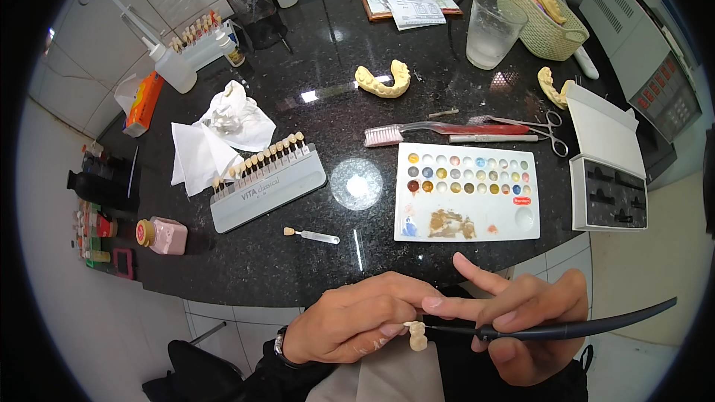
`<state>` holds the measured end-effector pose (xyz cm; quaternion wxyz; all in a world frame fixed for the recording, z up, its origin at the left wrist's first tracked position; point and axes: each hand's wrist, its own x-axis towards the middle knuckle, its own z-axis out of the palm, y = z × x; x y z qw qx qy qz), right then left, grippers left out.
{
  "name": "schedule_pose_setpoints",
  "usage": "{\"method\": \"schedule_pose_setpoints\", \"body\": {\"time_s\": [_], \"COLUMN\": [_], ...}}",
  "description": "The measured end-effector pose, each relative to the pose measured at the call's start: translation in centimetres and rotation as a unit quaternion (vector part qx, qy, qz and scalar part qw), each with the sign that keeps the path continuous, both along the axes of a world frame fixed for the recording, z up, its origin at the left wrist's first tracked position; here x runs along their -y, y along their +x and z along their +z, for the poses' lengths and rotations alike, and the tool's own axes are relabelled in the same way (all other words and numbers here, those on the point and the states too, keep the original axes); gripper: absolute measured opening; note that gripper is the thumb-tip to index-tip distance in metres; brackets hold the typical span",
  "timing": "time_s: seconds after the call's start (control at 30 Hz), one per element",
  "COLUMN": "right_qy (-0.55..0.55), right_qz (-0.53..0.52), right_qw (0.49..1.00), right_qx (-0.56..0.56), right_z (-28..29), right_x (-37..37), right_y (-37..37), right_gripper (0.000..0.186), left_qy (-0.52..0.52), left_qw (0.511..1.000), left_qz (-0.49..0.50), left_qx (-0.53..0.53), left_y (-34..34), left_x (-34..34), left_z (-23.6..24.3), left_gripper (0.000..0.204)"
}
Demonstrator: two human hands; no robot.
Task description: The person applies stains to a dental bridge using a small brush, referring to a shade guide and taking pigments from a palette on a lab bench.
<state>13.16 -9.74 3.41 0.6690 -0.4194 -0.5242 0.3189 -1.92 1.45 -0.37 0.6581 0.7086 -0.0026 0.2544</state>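
Small tooth-shaped crown (pixel 418 337) at the fingertips of the left hand (pixel 357 320); right hand (pixel 532 320) closed around a dark curved brush (pixel 588 328).
Crown probably light, stiff, brittle; light edge grip advisable. It sits between the hands, nearer the left, whose fingers pinch together, exact contact unclear. Brush's thin end points at it; hands appear to touch.

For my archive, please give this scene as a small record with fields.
Left hand: holds a small tooth-shaped piece
Right hand: holds a dark-handled tool, thin end pointing at the piece
Before the hands: white palette, paint-stained
Left of palette: tooth shade guide; one loose tab nearer the person
Beyond palette: toothbrush, pale dental cast
Surface: black speckled table
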Motion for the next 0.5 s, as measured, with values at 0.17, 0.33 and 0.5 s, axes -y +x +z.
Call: {"method": "schedule_pose_setpoints", "body": {"time_s": [0.17, 0.33, 0.5], "right_qy": [-0.010, 0.000, 0.000], "right_qz": [0.003, 0.015, 0.012], "right_qw": [1.000, 1.000, 1.000], "right_qx": [0.020, -0.008, 0.016], "right_z": [0.22, 0.18, 0.01], "right_x": [0.15, 0.10, 0.11], "right_y": [-0.04, 0.16, 0.18], "right_gripper": [0.021, 0.020, 0.020], "left_qy": [0.003, -0.006, -0.002], "left_qw": [1.000, 1.000, 1.000], "left_qz": [-0.003, 0.006, 0.008], "left_qx": [0.000, 0.006, 0.003], "left_y": [0.05, 0.06, 0.17], "left_x": [-0.04, 0.13, 0.15], "left_z": [0.01, -0.06, 0.22], "left_gripper": [0.017, 0.018, 0.018]}}
